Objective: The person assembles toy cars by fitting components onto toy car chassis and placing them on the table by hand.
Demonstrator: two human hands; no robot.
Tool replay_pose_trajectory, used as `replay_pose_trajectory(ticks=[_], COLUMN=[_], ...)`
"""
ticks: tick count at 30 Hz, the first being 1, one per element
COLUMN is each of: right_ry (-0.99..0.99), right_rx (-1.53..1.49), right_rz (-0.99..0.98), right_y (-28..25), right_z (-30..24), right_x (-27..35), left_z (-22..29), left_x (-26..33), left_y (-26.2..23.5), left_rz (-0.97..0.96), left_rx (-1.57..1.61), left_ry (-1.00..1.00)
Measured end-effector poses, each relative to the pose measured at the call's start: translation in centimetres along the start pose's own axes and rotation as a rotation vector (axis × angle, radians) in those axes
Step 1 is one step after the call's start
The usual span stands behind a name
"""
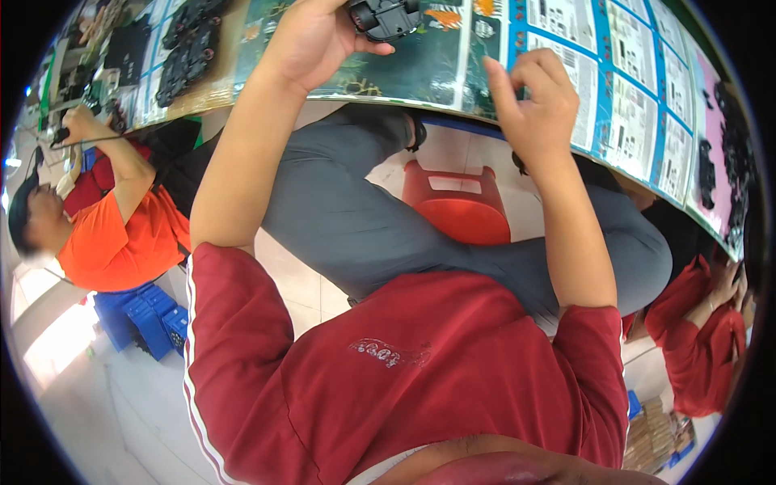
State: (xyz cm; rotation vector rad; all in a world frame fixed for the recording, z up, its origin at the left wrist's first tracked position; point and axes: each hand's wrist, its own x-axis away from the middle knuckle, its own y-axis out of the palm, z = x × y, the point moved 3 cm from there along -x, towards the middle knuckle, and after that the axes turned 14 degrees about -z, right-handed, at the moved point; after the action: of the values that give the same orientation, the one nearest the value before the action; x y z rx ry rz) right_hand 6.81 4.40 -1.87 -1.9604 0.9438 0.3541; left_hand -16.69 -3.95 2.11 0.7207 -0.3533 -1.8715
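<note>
Trouble is most likely coming from the top edge of the head view: the left hand (311, 40) is gripping a small black plastic part with rounded barrels (384, 18) right at the rim of the picture, above the tabletop covered in glossy printed sheets (420, 69). Judging from this, the part is sitting more on fingertips and thumb than in the palm, so a slackening grip could be letting it drop onto the tabletop or roll over the near edge toward the tiled floor (299, 283). The left hand is curling narrowly around the part, thumb lying along its underside.

The right hand (537, 105) is hovering apart from the part, over the blue-bordered printed sheets, its fingers half curled and pinching toward each other; I cannot tell whether anything small is sitting between them.

Below the tabletop edge, a red plastic stool (457, 206) is standing between the person's grey-trousered knees. Rows of similar black parts (190, 48) are lying on the tabletop to the left, where a person in an orange shirt (113, 238) is working. Another person in red (703, 339) is sitting at the right.
</note>
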Motion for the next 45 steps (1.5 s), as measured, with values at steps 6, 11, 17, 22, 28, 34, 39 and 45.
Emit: replay_pose_trajectory(ticks=[6,11,17,22,28,34,39,45], right_ry=[0.232,0.155,0.175,0.161,0.137,0.124,0.164,0.153], right_rx=[-0.083,0.013,0.027,0.056,0.082,0.074,0.061,0.09], right_rz=[-0.118,-0.185,-0.212,-0.242,-0.259,-0.273,-0.258,-0.26], right_y=[0.1,0.6,0.9,0.9,0.8,1.3,0.6,0.7], right_z=[2.1,1.6,1.6,1.4,1.1,0.9,1.6,2.0], right_x=[0.1,0.1,-0.1,-0.2,-0.1,-0.2,0.2,0.2], left_z=[4.9,6.6,6.2,5.4,4.1,4.7,4.3,5.2], left_x=[9.7,16.3,19.2,18.4,20.2,22.6,19.4,12.9], left_y=[-2.5,-3.2,-7.4,-7.6,-7.7,-9.6,-6.5,-0.5], left_rz=[0.57,0.951,1.034,1.22,1.32,1.355,1.453,1.196], left_rx=[-0.351,-0.554,-0.579,-0.712,-0.827,-0.801,-0.998,-2.042], left_ry=[-0.066,-0.048,-0.167,-0.095,0.092,0.226,0.055,-0.332])
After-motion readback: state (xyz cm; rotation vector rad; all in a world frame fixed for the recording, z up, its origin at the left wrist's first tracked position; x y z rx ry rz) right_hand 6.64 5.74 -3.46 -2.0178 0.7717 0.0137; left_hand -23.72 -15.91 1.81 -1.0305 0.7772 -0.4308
